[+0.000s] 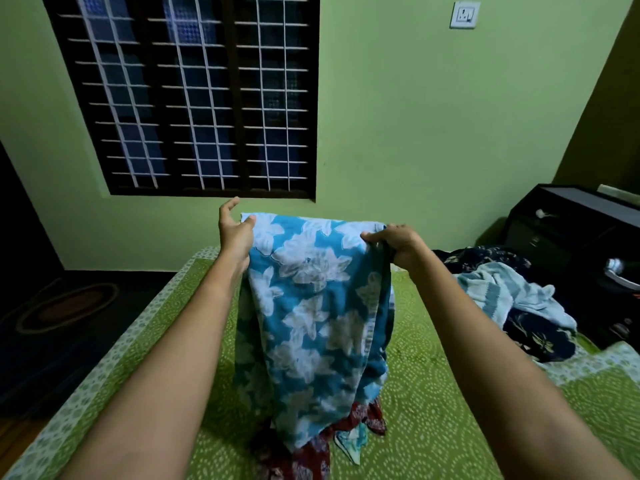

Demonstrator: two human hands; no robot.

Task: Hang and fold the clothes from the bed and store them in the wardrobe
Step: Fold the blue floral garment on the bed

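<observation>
Blue floral cloth [311, 306] held up by its top edge over the bed [433, 393], hanging roughly flat. Its lower end trails onto a red printed garment [360, 420] lying on the green sheet.

Left hand [235, 233]: pinches the top left corner with the thumb on the near face. One finger sticks up free. The other fingers are behind the fabric, so how firm the pinch is I cannot say for sure.

Right hand [398, 244]: fingers curled over the top right corner, gripping it, with some fabric bunched under the palm.

Step in hand, as I judge it: squaring the cloth out before the first fold.

Notes for doing it well:
- Lift until the hem clears the red garment, or it may drag that along.
- Even the tension between the corners; the right side looks gathered and needs smoothing out.
- Bring corner to corner and check the side edges line up before laying it on bare sheet.

More clothes [512, 292] wait in a heap at the right of the bed, well apart, beside a dark cabinet [571, 220]. No wardrobe identified in view.
</observation>
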